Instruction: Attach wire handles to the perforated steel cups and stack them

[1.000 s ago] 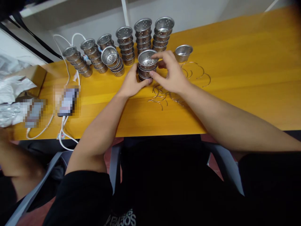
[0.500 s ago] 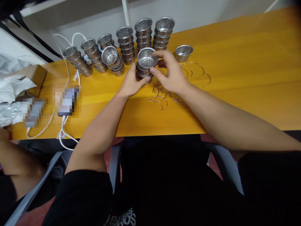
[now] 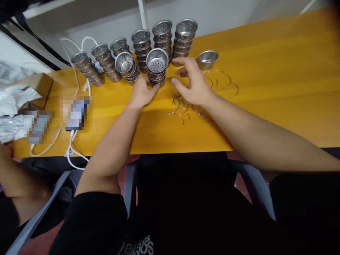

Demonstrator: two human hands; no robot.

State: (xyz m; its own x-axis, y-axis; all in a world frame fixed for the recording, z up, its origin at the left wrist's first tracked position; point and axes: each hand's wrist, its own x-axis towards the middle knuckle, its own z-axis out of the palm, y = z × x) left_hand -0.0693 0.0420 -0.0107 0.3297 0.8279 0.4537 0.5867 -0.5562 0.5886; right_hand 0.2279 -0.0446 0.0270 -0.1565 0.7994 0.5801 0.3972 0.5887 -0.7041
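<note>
My left hand (image 3: 142, 91) grips the base of a short stack of perforated metal cups (image 3: 157, 65), its thumb on the near side. My right hand (image 3: 191, 78) is apart from the stack, to its right, fingers spread with nothing between them. Behind and left of the held stack stand several more stacks of the same cups, such as a tall one (image 3: 162, 35) and a leaning one (image 3: 124, 64). A single metal cup (image 3: 208, 60) stands beyond my right hand. Thin curved wires (image 3: 181, 109) lie on the table below that hand.
On the yellow wooden table (image 3: 278, 78), a phone (image 3: 77, 115) with white cables lies to the left. Farther left are another blurred device (image 3: 39, 126), a cardboard box (image 3: 42, 86) and plastic bags (image 3: 16, 94). Another person's arm (image 3: 21, 180) shows at the left edge.
The front stack has moved left and slightly back with my left hand, close beside the leaning stack. My right hand has let go of it and stayed in place.
</note>
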